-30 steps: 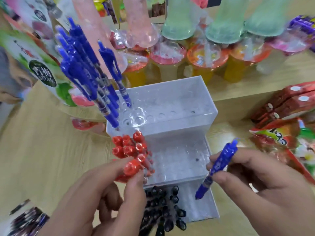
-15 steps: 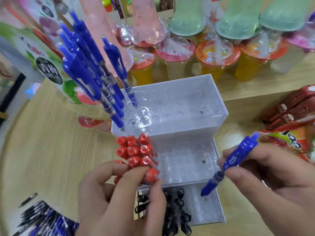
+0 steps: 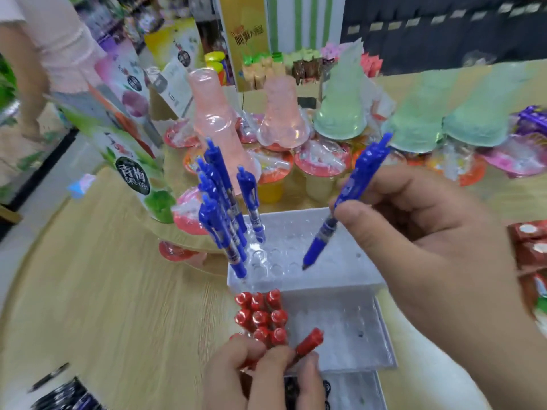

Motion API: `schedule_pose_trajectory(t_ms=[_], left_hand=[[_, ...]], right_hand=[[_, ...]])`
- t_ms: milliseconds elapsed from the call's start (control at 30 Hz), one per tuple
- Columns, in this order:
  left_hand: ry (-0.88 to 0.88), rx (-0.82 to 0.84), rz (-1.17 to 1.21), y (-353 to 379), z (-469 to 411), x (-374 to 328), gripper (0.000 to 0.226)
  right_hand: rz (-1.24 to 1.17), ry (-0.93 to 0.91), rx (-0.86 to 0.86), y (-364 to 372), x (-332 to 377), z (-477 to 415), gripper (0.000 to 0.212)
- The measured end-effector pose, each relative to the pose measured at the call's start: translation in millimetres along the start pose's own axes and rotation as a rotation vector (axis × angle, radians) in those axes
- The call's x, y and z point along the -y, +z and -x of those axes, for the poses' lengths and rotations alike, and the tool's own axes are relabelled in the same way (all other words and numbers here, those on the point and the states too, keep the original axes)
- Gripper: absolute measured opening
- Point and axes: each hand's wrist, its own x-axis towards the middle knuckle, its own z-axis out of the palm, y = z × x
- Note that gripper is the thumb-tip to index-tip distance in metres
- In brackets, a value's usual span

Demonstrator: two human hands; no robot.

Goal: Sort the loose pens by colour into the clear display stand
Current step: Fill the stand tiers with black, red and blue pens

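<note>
As right hand [image 3: 429, 232] pinches blue pen [image 3: 359, 173] above stand [image 3: 340, 279], left hand [image 3: 257, 377] grips red pen [image 3: 307, 343].

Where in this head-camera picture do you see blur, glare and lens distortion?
Head view: motion blur smears the wooden table; wide-angle distortion stretches the right hand; glare glints on the clear display stand; the held blue pen is sharpest.

Left grip [image 3: 260, 377] and right grip [image 3: 438, 253] are bare hands. Behind the right grip the wrist and forearm are bare as well. Fingernail detail too blurred to record.
</note>
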Motion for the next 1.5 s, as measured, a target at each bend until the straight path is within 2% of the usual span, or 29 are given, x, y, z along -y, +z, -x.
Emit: schedule_pose_trajectory(t_ms=[67,100,200,267,333,400,467,500,633,700,767,833,900,933,967,1000,1033,1067,1133,1267,1433,1500], left_hand=[[0.05,0.188,0.022,-3.7,6.0,-9.0,0.024],[0.048,0.2,-0.009,-4.5,10.4,-12.9,0.028],[-0.011,0.136,0.019,4.0,10.4,-19.5,0.02],[-0.153,0.096,0.075,4.5,5.0,-18.1,0.017],[-0.397,0.087,0.173,7.1,4.0,-13.6,0.02],[-0.769,0.216,0.344,-0.2,-5.2,-13.8,0.029],[-0.871,0.415,0.412,-1.7,-5.6,-13.2,0.035],[-0.917,0.386,0.362,1.0,-6.5,-11.9,0.039],[-0.789,0.194,0.159,10.2,-1.1,-17.4,0.039],[-0.592,0.14,0.263,9.1,6.9,-14.5,0.036],[-0.438,0.213,0.273,7.6,12.1,-8.1,0.041],[-0.496,0.231,0.276,-1.2,9.8,-9.2,0.034],[-0.514,0.333,0.299,-16.4,7.4,4.7,0.028],[-0.494,0.445,0.253,-26.9,2.5,6.9,0.027],[-0.438,0.525,0.273,-33.6,2.3,1.2,0.024],[-0.334,0.504,0.254,-38.6,1.2,1.6,0.023],[-0.138,0.458,0.173,-40.5,4.6,8.5,0.021],[-0.041,0.461,0.114,-38.1,6.4,11.2,0.015],[-0.042,0.402,0.023,-42.6,2.6,-5.9,0.023],[-0.009,0.415,-0.011,-48.3,-2.8,-1.9,0.027],[0.001,0.385,-0.03,-51.9,4.8,3.1,0.024],[0.021,0.35,-0.022,-53.1,7.4,7.4,0.03]], right_hand=[[0.02,-0.018,-0.027,18.3,-8.4,-11.9,0.009],[0.049,-0.003,-0.013,24.7,-12.2,-16.7,0.01],[0.055,0.005,0.0,40.7,-19.0,-28.6,0.015],[0.043,0.032,0.037,48.2,-21.7,-33.0,0.018],[0.058,0.055,0.053,54.5,-26.0,-35.4,0.015],[0.098,0.061,0.064,57.1,-28.9,-35.8,0.012],[0.195,0.04,0.078,58.1,-30.2,-35.4,0.008],[0.268,0.015,0.089,58.2,-29.3,-36.5,0.006],[0.55,-0.094,0.156,58.4,-22.0,-43.4,0.017],[0.64,-0.138,0.168,58.5,-17.4,-44.1,0.019],[0.696,-0.16,0.156,58.0,-12.5,-42.4,0.022],[0.72,-0.164,0.153,58.3,-8.6,-39.8,0.02],[0.687,-0.145,0.149,59.7,-8.1,-37.6,0.018],[0.672,-0.132,0.147,60.7,-8.4,-37.4,0.019],[0.675,-0.119,0.151,61.9,-8.3,-37.4,0.021],[0.688,-0.103,0.167,63.1,-7.6,-38.0,0.024],[0.704,-0.083,0.186,63.8,-6.9,-39.0,0.025],[0.717,-0.066,0.206,63.3,-5.9,-39.9,0.026],[0.737,-0.038,0.237,60.7,-5.2,-41.8,0.028],[0.691,0.055,0.29,50.4,-8.6,-39.7,0.034],[0.555,0.169,0.226,22.6,-24.7,5.6,0.016],[0.514,0.163,0.209,16.7,-28.4,34.4,0.006]])
